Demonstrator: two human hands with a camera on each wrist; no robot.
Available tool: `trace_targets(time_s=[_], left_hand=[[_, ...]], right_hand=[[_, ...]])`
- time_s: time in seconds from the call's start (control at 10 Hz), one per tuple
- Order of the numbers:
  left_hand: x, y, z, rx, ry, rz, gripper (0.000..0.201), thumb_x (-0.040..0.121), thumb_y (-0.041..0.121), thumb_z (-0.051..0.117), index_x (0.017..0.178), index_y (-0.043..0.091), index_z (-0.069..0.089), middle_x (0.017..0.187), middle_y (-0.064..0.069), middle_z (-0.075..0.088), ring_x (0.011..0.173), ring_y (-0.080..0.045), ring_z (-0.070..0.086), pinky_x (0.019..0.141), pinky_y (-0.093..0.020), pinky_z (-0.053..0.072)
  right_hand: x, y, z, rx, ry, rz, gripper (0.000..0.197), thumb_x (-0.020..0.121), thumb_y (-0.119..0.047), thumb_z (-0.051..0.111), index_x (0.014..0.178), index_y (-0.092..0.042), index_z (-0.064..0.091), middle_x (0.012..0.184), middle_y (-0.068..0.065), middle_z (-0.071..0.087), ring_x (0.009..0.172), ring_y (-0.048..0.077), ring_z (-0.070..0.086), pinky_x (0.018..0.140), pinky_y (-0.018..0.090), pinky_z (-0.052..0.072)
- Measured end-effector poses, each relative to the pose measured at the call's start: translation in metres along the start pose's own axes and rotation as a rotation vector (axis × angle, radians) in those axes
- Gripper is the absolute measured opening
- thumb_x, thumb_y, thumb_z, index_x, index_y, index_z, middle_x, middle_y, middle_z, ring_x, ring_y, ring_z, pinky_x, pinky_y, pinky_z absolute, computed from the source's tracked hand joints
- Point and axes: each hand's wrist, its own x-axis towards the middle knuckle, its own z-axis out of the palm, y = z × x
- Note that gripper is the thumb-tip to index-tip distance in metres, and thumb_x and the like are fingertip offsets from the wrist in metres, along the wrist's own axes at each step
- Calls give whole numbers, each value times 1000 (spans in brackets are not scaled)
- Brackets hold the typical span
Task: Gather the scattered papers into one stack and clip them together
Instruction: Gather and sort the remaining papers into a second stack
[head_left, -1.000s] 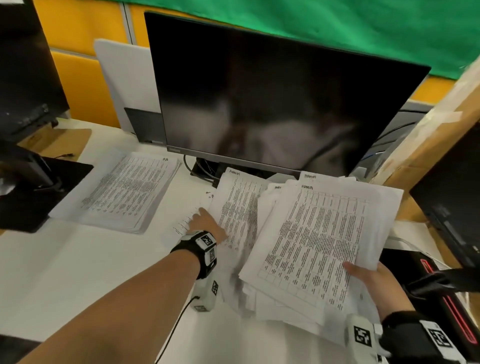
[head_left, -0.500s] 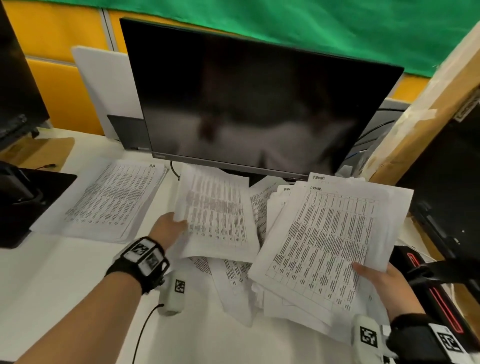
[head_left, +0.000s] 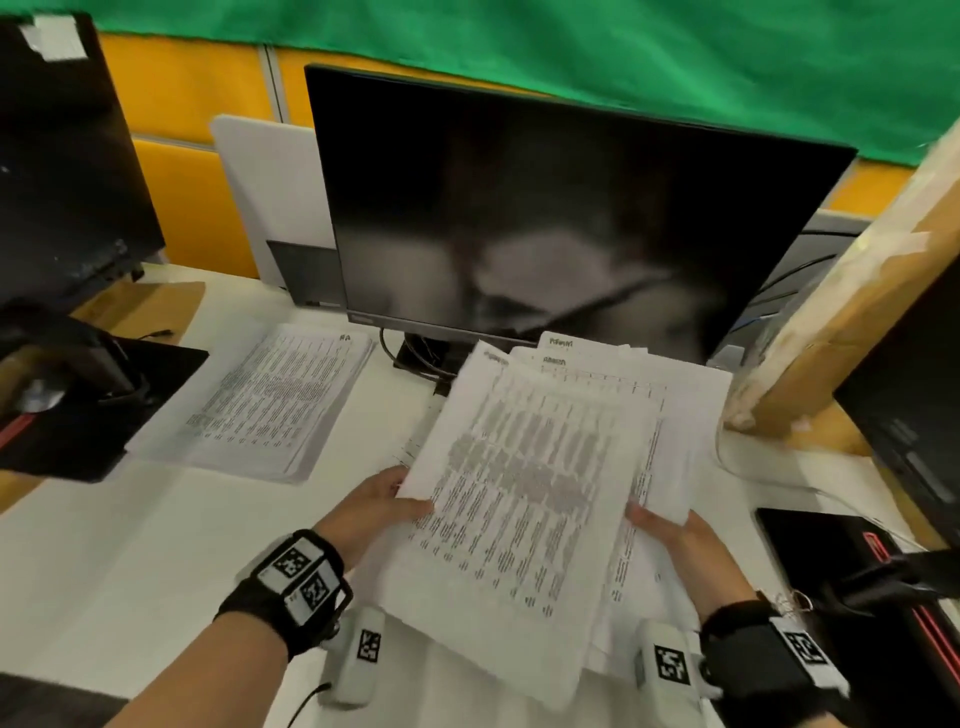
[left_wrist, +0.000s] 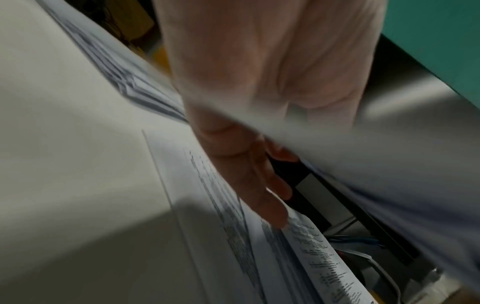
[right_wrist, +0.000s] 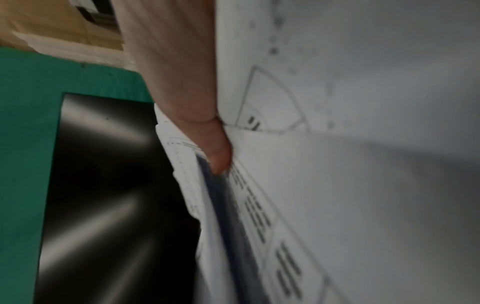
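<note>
Left to right: a squared stack of printed pages (head_left: 270, 400) lies on the desk (head_left: 104, 545). The left hand (head_left: 374, 506) pinches the left edge of a loose paper sheaf (head_left: 524, 499), which is held in front of the monitor (head_left: 571, 218). The right hand (head_left: 675, 535) grips its right edge, thumb on top.

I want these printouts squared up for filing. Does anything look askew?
Yes. The papers held between the left hand and the right hand are fanned out, their top corners sticking out at different angles. The stack lying left of them looks fairly even.
</note>
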Motion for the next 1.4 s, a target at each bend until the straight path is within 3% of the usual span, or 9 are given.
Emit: trace_targets(time_s=[0.2,0.3,0.4,0.5,0.6,0.8,1.0,1.2,1.4], left_hand=[[-4,-6,5,-132,-200,-180,48,71,25,77,115,9,67,116,-14,70,108,-27,67,92,-40,53],[-7,-7,-1,-107,-185,-137,68,56,25,86,118,8,64,116,-14,70,108,-30,67,90,-42,54],[-9,-3,-17,-11,-34,-49,63,61,31,86,116,10,64,112,-9,72,112,-30,63,102,-44,44],[-18,3,-43,45,98,12,29,82,19,70,109,11,63,107,-9,73,107,-27,63,94,-38,47],[-29,6,-75,58,195,70,15,85,12,65,100,10,63,95,-9,73,91,-25,66,74,-31,49],[-38,13,-135,2,294,84,16,86,7,62,101,10,65,101,-10,72,98,-30,65,83,-37,48],[-28,24,-156,17,277,82,11,87,7,61,98,10,65,103,-14,70,95,-30,65,75,-36,50],[-21,25,-161,30,252,69,12,88,8,60,99,8,64,103,-15,69,97,-31,64,75,-34,49],[-20,28,-171,29,243,52,9,88,8,60,96,9,64,97,-10,71,92,-28,65,73,-34,49]], right_hand=[[-2,1,31,65,-95,28,23,91,-25,57,107,-13,67,84,-3,78,77,10,73,56,15,52],[-5,-2,41,-203,-158,-18,56,92,-49,46,130,-10,55,113,8,71,104,19,67,85,28,50],[-2,-11,39,914,-136,380,73,96,-56,26,147,-5,25,148,22,37,137,37,33,113,50,20],[14,8,47,-35,2,90,45,96,-40,44,116,-4,62,112,18,65,97,29,60,82,39,51],[26,16,53,-175,2,95,12,92,-13,55,96,-11,66,113,17,62,91,23,57,79,34,49],[37,41,79,-915,-150,75,67,91,-38,55,148,-18,27,156,2,27,141,22,29,113,32,24],[46,64,81,-1161,88,165,92,73,-58,63,146,-19,24,148,10,31,135,32,33,109,47,33],[45,63,86,-1274,135,123,41,93,-29,44,134,-21,40,129,12,43,117,35,49,97,47,45],[41,44,69,-1057,201,-99,18,87,-5,54,71,-14,54,97,13,63,84,26,58,71,27,48]])
